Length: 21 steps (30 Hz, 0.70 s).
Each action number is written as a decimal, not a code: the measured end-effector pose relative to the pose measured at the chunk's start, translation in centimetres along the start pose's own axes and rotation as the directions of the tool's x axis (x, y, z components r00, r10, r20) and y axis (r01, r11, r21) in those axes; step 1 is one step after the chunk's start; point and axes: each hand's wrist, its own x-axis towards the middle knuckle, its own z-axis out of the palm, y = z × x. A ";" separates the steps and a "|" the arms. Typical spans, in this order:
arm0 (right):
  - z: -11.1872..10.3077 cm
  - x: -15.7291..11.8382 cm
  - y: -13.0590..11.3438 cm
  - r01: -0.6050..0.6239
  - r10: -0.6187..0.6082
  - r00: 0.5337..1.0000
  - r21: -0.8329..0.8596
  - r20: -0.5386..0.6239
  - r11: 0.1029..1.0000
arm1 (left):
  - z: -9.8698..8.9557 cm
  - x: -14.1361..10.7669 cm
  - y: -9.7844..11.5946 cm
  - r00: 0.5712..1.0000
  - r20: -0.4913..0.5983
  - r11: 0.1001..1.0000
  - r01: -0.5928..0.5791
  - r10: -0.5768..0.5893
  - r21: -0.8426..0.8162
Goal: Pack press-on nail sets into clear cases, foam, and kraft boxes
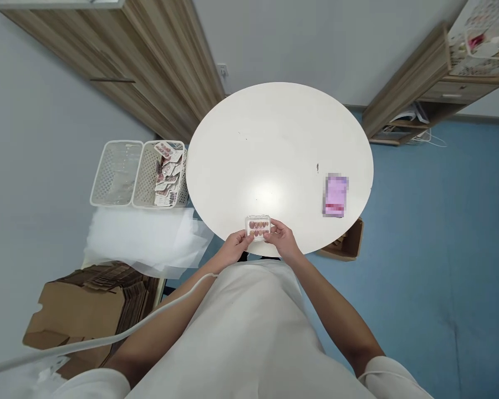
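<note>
A small clear plastic case of press-on nails [258, 225] is held between my two hands near the front edge of the round white table [274, 127]. Two rows of pinkish-brown nails show through it. My left hand [235, 245] grips the lower left side, thumb on the front. On the right side, my right hand [283, 238] has its thumb on the front and its fingers behind the case. The case faces up toward me; whether it touches the table I cannot tell.
A blurred pink-purple item [336, 195] lies on the table's right side. Left of the table stand a white basket [143, 172] of nail cards and another basket [97, 177] with clear plastic. Nearer are white foam sheets [137, 235], folded cardboard boxes [79, 313] and a white cable [149, 316]. An open cardboard box [355, 244] sits under the table.
</note>
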 end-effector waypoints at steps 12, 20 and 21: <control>4.6 3.0 1.6 -0.031 -0.001 0.987 -0.195 -0.163 0.980 | -3.2 -0.3 -2.4 0.959 -0.281 0.977 -0.091 0.034 -0.193; 11.2 7.4 3.5 -0.009 -0.038 0.996 -0.497 -0.085 0.868 | -8.7 1.1 -4.9 0.920 -0.391 0.967 -0.067 -0.035 -0.244; 12.0 8.1 3.8 -0.011 -0.041 0.996 -0.545 -0.083 0.839 | -9.7 1.5 -5.2 0.915 -0.401 0.967 -0.058 -0.049 -0.250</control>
